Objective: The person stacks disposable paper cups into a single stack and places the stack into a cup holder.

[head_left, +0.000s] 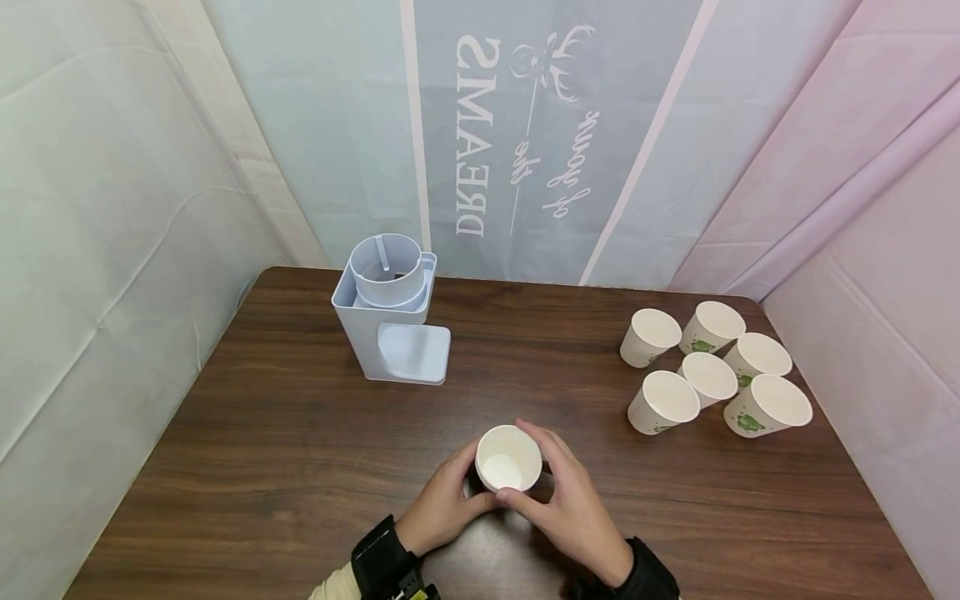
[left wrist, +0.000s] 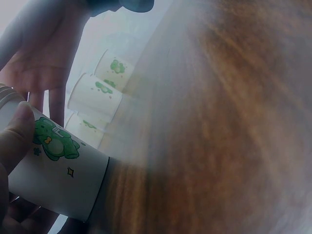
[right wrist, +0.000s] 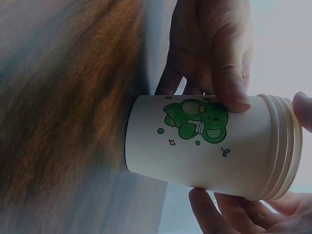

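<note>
A nested stack of white paper cups (head_left: pixel 508 458) stands upright near the front middle of the table, between both hands. In the right wrist view, several rims show at the top of the stack (right wrist: pixel 209 161), and a green cartoon bear is printed on its side. My left hand (head_left: pixel 446 504) grips the stack from the left, its thumb (left wrist: pixel 19 131) on the printed wall and its fingers round the far side. My right hand (head_left: pixel 566 508) holds it from the right, thumb at the rim and fingers curved along the opposite side.
Several white paper cups (head_left: pixel 670 400) with green prints stand grouped at the table's right. A pale blue plastic holder (head_left: pixel 360 333) with a round cup-like part (head_left: pixel 388 287) in its top stands at the back left. Fabric curtains (head_left: pixel 360 125) surround the wooden table (head_left: pixel 300 467).
</note>
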Demonstrator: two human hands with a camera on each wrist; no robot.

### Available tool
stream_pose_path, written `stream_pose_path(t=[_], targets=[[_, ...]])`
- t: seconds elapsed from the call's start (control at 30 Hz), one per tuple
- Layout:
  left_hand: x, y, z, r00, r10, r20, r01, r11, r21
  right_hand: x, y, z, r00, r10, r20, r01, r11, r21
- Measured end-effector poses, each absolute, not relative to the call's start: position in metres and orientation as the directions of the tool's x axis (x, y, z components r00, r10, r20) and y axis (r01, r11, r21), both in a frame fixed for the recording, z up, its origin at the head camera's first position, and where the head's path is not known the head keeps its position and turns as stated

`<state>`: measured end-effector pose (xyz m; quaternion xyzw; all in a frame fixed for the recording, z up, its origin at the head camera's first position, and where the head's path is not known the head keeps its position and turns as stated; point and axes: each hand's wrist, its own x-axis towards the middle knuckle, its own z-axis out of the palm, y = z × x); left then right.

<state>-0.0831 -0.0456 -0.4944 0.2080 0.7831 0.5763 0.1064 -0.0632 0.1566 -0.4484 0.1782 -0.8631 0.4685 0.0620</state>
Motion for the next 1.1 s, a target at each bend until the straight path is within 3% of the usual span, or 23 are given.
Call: stream_pose_path(t=[1.1], targets=[[-0.0836, -0.0449, -0.4961, -0.892, 0.443, 0.087, 0.217, 0.252, 0.943, -0.0641, 0.1563, -0.4480, -0.921, -0.273, 0.277, -0.382, 0.503, -0.775]])
